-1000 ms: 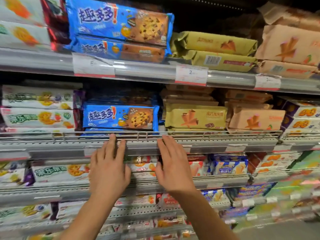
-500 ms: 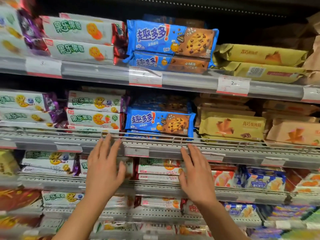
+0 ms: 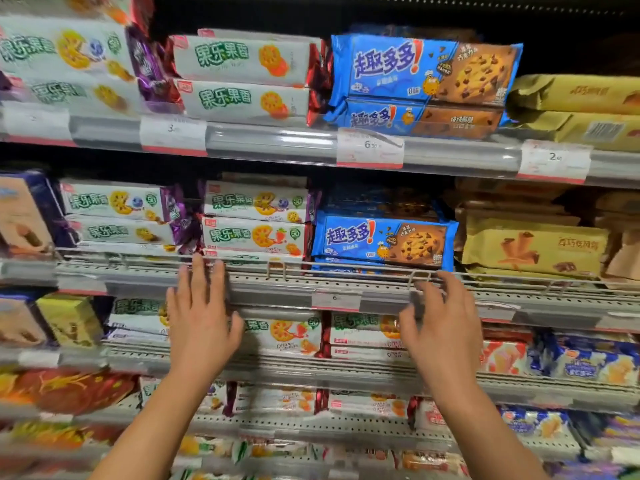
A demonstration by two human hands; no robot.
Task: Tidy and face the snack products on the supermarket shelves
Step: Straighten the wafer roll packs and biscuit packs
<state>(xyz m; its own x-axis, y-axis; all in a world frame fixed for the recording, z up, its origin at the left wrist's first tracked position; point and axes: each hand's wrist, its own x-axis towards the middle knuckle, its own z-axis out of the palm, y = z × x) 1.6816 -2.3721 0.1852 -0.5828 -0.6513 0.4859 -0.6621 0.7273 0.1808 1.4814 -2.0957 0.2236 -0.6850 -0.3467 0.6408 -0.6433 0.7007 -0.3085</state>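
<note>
While raised, L hand [image 3: 201,317] & R hand [image 3: 440,327] splay near shelf rail [image 3: 311,271].

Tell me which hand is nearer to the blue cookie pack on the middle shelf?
Right. The right hand reaches up just below the blue cookie pack's right end, fingertips at the wire rail. The left hand is further left, below the white strawberry pack.
</note>
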